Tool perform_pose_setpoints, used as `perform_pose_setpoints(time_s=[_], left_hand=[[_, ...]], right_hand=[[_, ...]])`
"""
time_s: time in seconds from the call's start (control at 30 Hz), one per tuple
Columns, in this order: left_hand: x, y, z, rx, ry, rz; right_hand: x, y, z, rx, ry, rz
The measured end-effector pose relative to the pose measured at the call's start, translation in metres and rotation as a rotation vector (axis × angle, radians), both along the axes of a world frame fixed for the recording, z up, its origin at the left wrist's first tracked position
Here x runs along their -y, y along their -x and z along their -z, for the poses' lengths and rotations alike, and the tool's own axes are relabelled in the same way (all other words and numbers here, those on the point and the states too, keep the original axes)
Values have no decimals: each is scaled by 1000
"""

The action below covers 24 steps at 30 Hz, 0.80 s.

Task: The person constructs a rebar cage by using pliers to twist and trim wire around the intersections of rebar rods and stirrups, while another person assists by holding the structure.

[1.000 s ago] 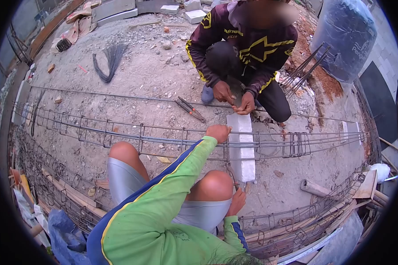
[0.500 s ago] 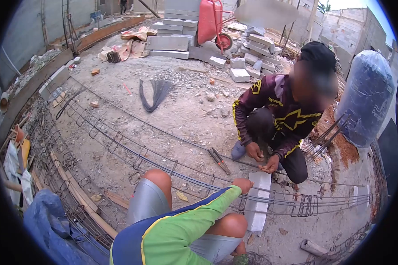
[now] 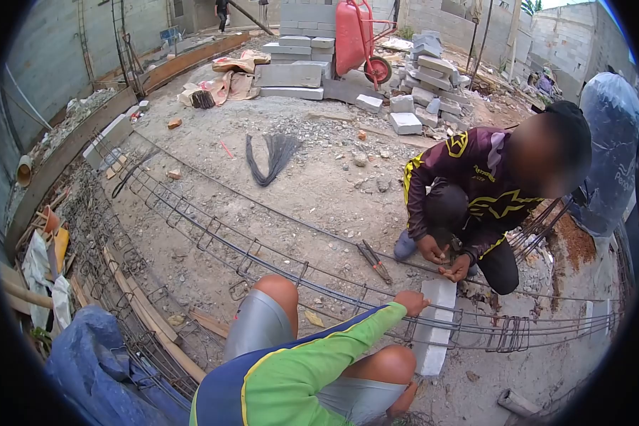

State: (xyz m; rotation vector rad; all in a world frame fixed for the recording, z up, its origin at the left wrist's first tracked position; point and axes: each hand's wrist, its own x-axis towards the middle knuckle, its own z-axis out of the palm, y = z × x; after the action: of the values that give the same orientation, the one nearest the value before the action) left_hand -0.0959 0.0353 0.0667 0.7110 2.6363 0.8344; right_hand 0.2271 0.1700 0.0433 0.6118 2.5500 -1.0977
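Note:
My left hand (image 3: 410,302), at the end of a green and blue sleeve, is closed around a bar of the long rebar cage (image 3: 213,238). Beneath that part of the cage lies a pale block (image 3: 434,334). My right hand is out of view. Across the cage, a crouching co-worker (image 3: 476,184) in a dark maroon and yellow top has both hands (image 3: 456,268) close together above a thin bar. What those fingers hold is too small to make out. Pincers (image 3: 374,263) with orange handles lie on the ground near the co-worker's foot.
A bundle of tie wire (image 3: 270,157) lies on the gravel. Farther back are stacked blocks (image 3: 295,74) and a red wheelbarrow (image 3: 355,42). Wooden planks (image 3: 145,305) and a blue tarp (image 3: 92,355) lie at left. A plastic-wrapped blue bundle (image 3: 610,156) stands at right.
The whole view has shifted, so things appear farther right and lower. The co-worker's head leans lower and farther right. My left hand stays on the cage.

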Motion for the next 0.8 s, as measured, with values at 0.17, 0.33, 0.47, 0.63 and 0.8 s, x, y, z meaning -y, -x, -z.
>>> perform_pose_setpoints(time_s=[0.17, 0.33, 0.47, 0.63, 0.8], left_hand=[[7, -12, -18, 14, 28, -7], [3, -13, -9, -37, 68, 9], [1, -10, -9, -7, 85, 14], [4, -11, -4, -19, 72, -9], [7, -18, 5, -126, -41, -1]], right_hand=[[12, -24, 20, -236, -691, -63], [-71, -34, 167, -239, 179, 27], [-103, -37, 182, -231, 592, 29], [-32, 10, 109, 55, 901, 167], [-21, 26, -7, 469, 269, -128]])
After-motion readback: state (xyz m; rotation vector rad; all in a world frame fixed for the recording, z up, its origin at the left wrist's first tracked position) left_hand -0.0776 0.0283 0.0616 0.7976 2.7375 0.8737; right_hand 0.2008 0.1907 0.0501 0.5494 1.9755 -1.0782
